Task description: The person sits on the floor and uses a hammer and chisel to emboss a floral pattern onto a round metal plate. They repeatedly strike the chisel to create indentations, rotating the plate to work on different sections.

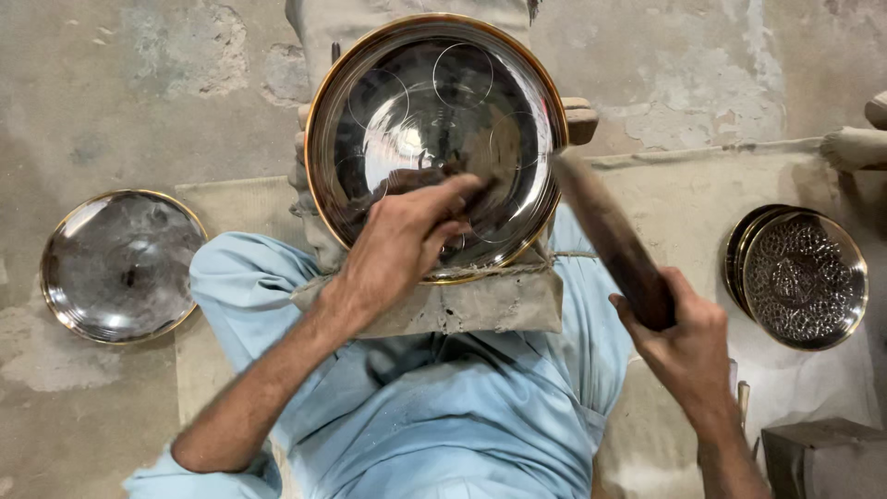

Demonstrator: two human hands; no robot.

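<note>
A large shiny metal bowl (434,102) with a brass-coloured rim and faint scribed circles rests on a cloth-covered block (480,300) on my lap. My left hand (402,245) presses a small dark tool (476,199) against the bowl's inner surface near the lower rim. My right hand (688,342) grips a dark wooden mallet (605,236), which is raised and blurred, its head just right of the bowl's rim.
A plain metal plate (120,263) lies on the concrete floor at the left. A stack of plates, the top one embossed (804,277), sits at the right on a cloth mat (684,199). A dark box (822,453) is at the bottom right.
</note>
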